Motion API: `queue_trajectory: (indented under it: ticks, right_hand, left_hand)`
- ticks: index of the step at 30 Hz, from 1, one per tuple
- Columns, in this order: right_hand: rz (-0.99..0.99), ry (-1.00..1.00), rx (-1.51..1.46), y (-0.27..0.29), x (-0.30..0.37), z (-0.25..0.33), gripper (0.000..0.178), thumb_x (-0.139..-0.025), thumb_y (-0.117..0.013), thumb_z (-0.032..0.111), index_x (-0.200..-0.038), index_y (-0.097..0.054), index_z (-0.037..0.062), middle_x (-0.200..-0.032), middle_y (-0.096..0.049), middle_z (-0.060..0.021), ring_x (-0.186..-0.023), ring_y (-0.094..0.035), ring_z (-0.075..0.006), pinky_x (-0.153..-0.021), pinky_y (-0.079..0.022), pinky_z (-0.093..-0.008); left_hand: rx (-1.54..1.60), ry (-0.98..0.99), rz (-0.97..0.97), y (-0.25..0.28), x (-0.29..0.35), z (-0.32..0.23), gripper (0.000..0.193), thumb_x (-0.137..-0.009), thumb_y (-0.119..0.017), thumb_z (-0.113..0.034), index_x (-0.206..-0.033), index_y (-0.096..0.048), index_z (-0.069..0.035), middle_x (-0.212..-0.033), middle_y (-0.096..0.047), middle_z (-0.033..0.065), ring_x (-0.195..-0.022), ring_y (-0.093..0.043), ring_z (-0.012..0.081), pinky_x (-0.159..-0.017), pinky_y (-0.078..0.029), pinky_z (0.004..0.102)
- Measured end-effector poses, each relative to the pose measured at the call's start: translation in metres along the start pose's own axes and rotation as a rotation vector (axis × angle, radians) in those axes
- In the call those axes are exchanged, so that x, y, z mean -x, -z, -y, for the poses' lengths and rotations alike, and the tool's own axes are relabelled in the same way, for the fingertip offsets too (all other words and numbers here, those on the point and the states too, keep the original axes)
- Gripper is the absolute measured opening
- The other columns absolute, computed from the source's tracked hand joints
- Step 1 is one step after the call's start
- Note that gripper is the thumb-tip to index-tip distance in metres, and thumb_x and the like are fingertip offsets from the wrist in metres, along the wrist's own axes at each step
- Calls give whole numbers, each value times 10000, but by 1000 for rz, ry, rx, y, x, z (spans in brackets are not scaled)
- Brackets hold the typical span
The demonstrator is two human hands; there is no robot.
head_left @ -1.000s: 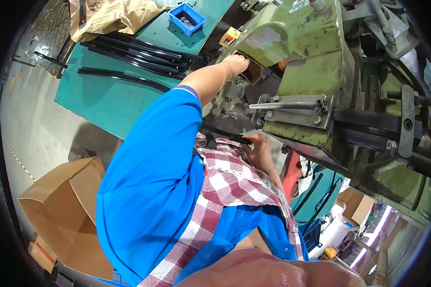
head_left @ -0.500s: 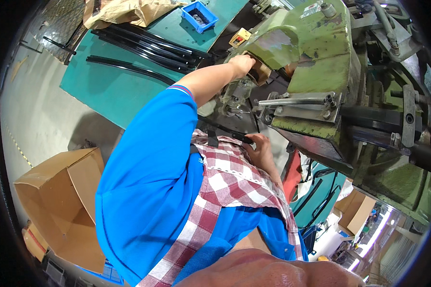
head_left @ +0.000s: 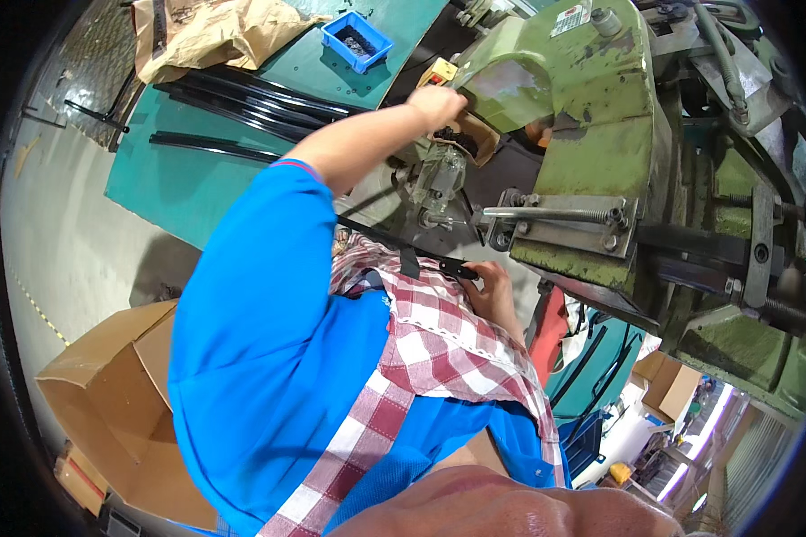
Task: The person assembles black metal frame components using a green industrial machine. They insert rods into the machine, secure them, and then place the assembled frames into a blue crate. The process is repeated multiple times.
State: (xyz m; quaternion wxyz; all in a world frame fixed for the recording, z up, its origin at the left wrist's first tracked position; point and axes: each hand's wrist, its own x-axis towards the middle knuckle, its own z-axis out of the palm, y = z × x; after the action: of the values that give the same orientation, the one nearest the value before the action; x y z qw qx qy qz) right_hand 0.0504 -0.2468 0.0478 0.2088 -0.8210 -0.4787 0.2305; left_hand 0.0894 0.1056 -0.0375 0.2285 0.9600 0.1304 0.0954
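Observation:
My left hand [head_left: 437, 106] is above the near side of a small open cardboard box [head_left: 485, 141] that holds small dark parts [head_left: 457, 139]. Its fingers are curled closed, and whatever they hold is hidden. Low in front of the checked apron, my right hand [head_left: 491, 288] grips the end of a long black strip [head_left: 385, 236]. That strip slants up and left across the apron, and its far end passes behind my left arm. A clear plastic-wrapped machine part [head_left: 441, 177] stands just under the box.
A big green machine [head_left: 600, 148] with a metal rod [head_left: 546, 213] fills the right. On the green table [head_left: 188, 192] lie black strips [head_left: 242, 103], brown paper [head_left: 215, 40] and a blue tray [head_left: 358, 43] of small dark parts. A large cardboard box [head_left: 107, 385] stands lower left.
My left hand has come up and left out of the small box, uncovering the dark parts inside. My right hand still holds the strip, and the whole view has shifted slightly.

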Motion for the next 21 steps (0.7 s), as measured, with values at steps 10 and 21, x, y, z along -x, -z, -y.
queue_trajectory:
  ticks: [10,21]
  right_hand:
    - [42,-150,36,0,17,-10,249,-801,-677,127,-1039,-636,68,-922,-627,-180,-833,-612,-346,-738,-471,-409]
    - [-200,171,243,-5,34,-1,329,-691,-744,14,-993,-615,40,-885,-623,-128,-787,-623,-291,-687,-486,-379]
  left_hand:
    - [-216,-127,-37,26,7,18,151,-784,-540,-107,-905,-630,-111,-904,-586,105,-888,-615,284,-754,-516,387]
    - [-307,-340,206,-55,-27,-65,207,-797,-525,-149,-797,-723,-88,-851,-701,95,-813,-677,272,-672,-540,402]
